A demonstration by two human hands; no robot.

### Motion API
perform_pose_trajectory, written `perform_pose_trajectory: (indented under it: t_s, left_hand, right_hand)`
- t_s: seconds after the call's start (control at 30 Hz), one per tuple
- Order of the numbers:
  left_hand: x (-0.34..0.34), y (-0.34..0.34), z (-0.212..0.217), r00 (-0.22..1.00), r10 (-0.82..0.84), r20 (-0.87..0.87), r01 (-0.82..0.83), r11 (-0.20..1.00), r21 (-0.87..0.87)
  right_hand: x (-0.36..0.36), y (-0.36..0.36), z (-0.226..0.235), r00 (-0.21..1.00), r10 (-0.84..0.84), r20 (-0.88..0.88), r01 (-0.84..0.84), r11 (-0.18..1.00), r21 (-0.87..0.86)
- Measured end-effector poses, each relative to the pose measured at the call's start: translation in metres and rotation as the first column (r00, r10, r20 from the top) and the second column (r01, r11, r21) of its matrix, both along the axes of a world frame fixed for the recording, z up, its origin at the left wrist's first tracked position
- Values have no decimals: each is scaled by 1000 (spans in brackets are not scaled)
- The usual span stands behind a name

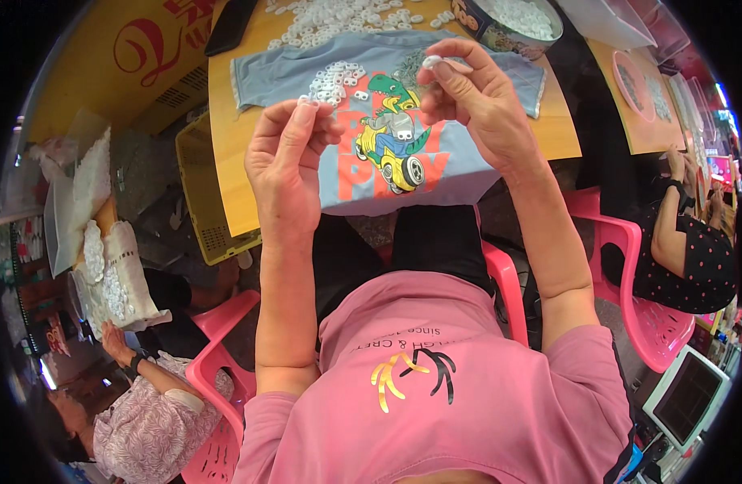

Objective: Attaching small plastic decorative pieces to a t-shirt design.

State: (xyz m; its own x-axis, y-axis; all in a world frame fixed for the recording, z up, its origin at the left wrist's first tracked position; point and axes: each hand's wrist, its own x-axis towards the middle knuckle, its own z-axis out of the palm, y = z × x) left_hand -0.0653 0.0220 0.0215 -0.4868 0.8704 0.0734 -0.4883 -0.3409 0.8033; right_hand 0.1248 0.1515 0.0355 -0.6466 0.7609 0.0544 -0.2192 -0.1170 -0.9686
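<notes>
Pinching a small white plastic piece [432,61] in thumb and fingers, the right hand [480,101] is hovering over the dinosaur-print T-shirt [464,161], the left hand [286,149] apparently pinching another, slight fingertip contact perhaps risking a drop.

Pink chairs [660,332] and a yellow crate [198,181]
White-framed screen [689,399] low at right; a co-worker [149,423] in a patterned top at left, another [693,270] in dotted black at right.
</notes>
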Motion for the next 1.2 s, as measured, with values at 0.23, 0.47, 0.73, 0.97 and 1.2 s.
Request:
perform_pose_trajectory:
  t_s: [0.23,0.47,0.73,0.97,1.2]
  left_hand:
    - [28,-10,-13,993,-77,-91,64,988,-142]
    - [43,-12,-15,981,-159,-109,139,975,-172]
    - [45,-12,-16,971,-176,-161,148,974,-169]
    - [46,-11,-16,968,-191,-166,162,972,-170]
    - [50,-10,-8,982,-149,-119,134,984,-120]
  right_hand:
    - [8,-22,-23,995,42,-90,-58,980,-188]
    - [7,-44,-23,999,-24,-32,22,998,-56]
    - [10,-50,-25,999,-10,-41,8,999,-51]
    - [10,-56,-21,996,-21,-88,1,975,-223]
    - [5,-63,-31,989,-149,-13,147,985,-94]
